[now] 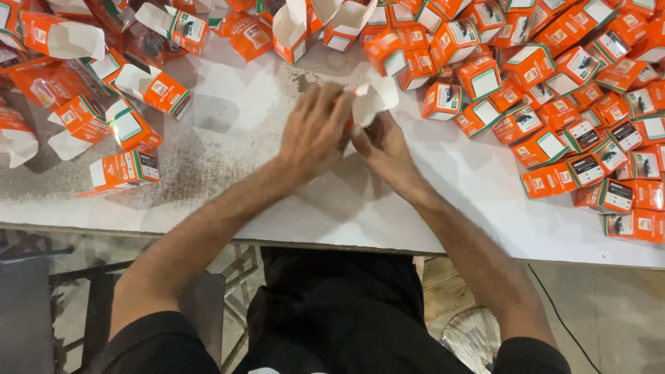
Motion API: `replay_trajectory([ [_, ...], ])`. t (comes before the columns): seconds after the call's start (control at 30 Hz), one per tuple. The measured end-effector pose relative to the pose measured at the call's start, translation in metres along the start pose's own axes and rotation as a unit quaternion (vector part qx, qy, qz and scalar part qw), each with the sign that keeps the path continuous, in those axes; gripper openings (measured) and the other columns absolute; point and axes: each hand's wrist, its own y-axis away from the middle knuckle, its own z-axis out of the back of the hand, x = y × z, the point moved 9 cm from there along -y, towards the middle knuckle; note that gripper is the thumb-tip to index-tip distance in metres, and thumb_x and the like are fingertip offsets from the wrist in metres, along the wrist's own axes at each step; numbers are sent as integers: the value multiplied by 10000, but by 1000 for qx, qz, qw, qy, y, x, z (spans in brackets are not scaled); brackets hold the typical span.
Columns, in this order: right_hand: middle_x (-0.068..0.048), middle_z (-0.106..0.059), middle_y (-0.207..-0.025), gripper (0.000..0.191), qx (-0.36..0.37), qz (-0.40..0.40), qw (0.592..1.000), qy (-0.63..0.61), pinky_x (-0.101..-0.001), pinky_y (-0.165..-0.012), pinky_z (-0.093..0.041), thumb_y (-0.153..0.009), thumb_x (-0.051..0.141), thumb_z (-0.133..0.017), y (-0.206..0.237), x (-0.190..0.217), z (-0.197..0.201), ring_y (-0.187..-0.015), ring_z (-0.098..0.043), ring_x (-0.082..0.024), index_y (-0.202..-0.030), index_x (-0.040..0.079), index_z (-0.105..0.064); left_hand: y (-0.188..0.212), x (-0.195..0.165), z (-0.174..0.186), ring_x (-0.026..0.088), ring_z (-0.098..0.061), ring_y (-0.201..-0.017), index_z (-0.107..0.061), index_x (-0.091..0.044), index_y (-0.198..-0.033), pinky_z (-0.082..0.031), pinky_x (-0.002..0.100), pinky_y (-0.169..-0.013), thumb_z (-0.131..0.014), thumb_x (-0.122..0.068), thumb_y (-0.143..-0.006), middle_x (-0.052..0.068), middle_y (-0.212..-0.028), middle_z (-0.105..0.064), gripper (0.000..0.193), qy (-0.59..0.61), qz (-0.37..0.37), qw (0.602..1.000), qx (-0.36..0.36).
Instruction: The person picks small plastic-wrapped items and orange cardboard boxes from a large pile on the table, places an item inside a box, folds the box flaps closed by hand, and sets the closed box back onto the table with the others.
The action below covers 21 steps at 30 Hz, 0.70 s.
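Orange and white card shows between the two hands: a small carton (370,100), caught in blur, held just above the middle of the white table (291,208). Its white inner flaps stand open and flare upward and to the right, while only a sliver of its orange printed outside peeks out between the fingers. The left hand (315,131) lies over the carton's left side with fingers spread and curled onto it, so most of the box body is hidden. The right hand (384,145) grips it from below and from the right, thumb and fingers pinched against the lower edge of the flaps. Both hands meet on the same box, touching each other at the fingertips. Whether the carton holds anything cannot be told.

Outward from the hands, the tabletop is bare white board, scuffed and stained grey toward the left. To the right lies a dense heap of closed cartons (575,131), orange with white and black panels, stacked against one another and reaching the table's right edge. To the left and along the far edge lie open cartons (149,86), many on their sides with white flaps gaping, more loosely scattered. Below the table edge, the person's dark clothing and a bare floor show.
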Motion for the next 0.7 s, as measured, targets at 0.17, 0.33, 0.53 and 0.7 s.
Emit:
replay_trajectory([
  [0.17,-85,-600,-1338,603,5,105,994,-14,-312,-1092,-495,-1020,225,-722,3,26,-18,-1283,-589,-166,-1418,-5,-333,14,46,2,322,-607,-1154,-602,-28,-1294,-526,381,-974,-629,76,-791,163,-1247,-612,515,236,70,965,92],
  [0.33,-134,-665,-1246,572,38,124,974,185,-356,-1036,-533,-974,188,-775,8,41,-35,-1188,-657,-216,-1378,-22,-429,-17,145,44,280,-651,-1140,-617,-157,-1239,-556,443,-979,-699,-10,-782,52,-1265,-650,487,-233,-56,970,44],
  [0.53,-150,-704,-1269,569,84,98,971,202,-379,-1025,-544,-985,209,-759,9,41,-41,-1187,-684,-229,-1429,-4,-475,-21,179,7,397,-677,-944,-620,-75,-1222,-544,495,-781,-738,-69,-786,159,-1152,-668,452,-176,7,964,197],
  [0.7,-183,-667,-1322,608,83,143,942,293,-423,-1016,-541,-927,205,-771,10,42,-38,-1225,-662,-354,-1424,2,-484,0,156,1,422,-678,-974,-590,-43,-1159,-534,517,-805,-818,-215,-828,160,-1111,-684,438,-42,42,978,200],
])
